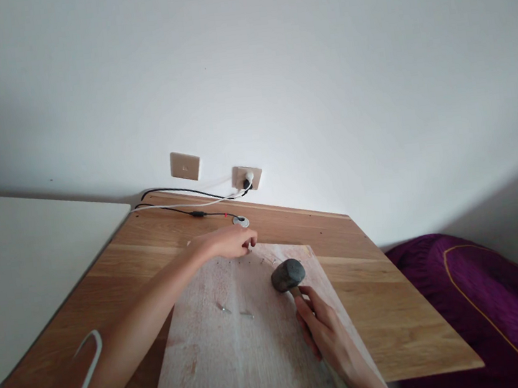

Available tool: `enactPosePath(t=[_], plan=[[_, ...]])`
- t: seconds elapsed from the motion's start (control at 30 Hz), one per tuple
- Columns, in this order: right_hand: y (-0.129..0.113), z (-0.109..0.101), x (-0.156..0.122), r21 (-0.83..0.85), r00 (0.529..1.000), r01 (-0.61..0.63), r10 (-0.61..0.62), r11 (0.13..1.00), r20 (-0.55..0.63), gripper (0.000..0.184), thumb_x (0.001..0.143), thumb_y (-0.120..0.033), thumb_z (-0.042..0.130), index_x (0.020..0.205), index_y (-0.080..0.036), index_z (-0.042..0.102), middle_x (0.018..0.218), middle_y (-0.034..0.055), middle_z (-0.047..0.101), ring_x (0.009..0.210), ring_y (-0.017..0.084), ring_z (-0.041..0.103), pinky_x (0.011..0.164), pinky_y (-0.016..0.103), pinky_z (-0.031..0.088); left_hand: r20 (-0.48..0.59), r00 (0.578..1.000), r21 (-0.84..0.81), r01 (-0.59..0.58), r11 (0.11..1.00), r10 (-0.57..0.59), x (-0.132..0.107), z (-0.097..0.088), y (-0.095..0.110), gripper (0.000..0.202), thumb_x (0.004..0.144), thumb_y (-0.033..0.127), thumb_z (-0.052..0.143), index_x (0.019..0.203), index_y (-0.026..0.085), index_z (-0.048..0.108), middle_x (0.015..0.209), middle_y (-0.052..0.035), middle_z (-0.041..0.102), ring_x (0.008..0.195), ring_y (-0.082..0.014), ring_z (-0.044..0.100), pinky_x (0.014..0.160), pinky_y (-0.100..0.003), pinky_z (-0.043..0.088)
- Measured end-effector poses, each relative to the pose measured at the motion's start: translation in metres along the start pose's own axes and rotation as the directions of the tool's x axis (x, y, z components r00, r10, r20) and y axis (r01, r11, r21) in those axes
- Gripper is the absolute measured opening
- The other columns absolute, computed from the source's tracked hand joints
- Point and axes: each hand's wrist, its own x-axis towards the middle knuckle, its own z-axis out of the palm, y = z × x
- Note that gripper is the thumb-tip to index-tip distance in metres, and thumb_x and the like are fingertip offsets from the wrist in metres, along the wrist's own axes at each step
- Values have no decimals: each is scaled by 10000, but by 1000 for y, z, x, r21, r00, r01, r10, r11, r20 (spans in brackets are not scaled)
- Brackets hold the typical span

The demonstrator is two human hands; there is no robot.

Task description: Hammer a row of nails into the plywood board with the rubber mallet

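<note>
My right hand (325, 327) grips a mallet (288, 275) by its handle. The dark, rounded head is held over the right side of a whitish wooden board (214, 369). Near the board's far edge, my left hand (234, 242) has its thumb and fingers pinched together, pointing down; whatever is between the fingertips is too small to make out. A thin metal nail (223, 308) lies on the board, and a second nail (246, 314) rests to its right. Small dark marks and thin bits show along the board's far end.
Beneath the board is a brown wooden tabletop (397, 322). Cables (198, 213) run across its back to a wall socket (247, 178) and a round grommet (241, 221). A white panel (49, 257) stands at left, purple fabric (489, 298) at right. A white cord (87, 385) crosses my left arm.
</note>
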Motion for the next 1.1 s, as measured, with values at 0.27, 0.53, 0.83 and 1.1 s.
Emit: enactPosePath(t=[0.27,0.53,0.83,1.1], plan=[[1,0,-1,-15,1000,-3,3,1000,1,636,961,-793,405,1145,-204,560,576,-82,481,356,93,416,329,206,326,0,995,-127,-102,987,103,4,3,1,193,839,19,620,893,176,718,857,-6,731,789,-140,675,694,-220,418],[2,0,1,10,1000,0,-1,1000,3,664,941,-820,418,1157,-215,585,600,-72,498,356,90,416,325,211,331,61,995,-125,-68,990,76,4,2,1,291,804,23,631,1019,189,737,845,2,713,772,-145,665,668,-220,425],[-1,0,0,-5,1000,-12,12,1000,-8,671,943,-803,426,1178,-197,590,560,-76,491,362,106,421,335,215,332,54,994,-96,-93,991,99,5,4,-5,236,790,9,608,897,186,722,834,8,701,772,-142,646,664,-226,414],[-1,1,1,-8,1000,18,-18,1000,-9,691,934,-833,404,1131,-195,578,547,-83,472,343,96,399,326,214,315,79,994,-101,-67,993,75,3,2,3,159,798,26,670,828,182,669,803,23,683,747,-132,628,650,-224,405]])
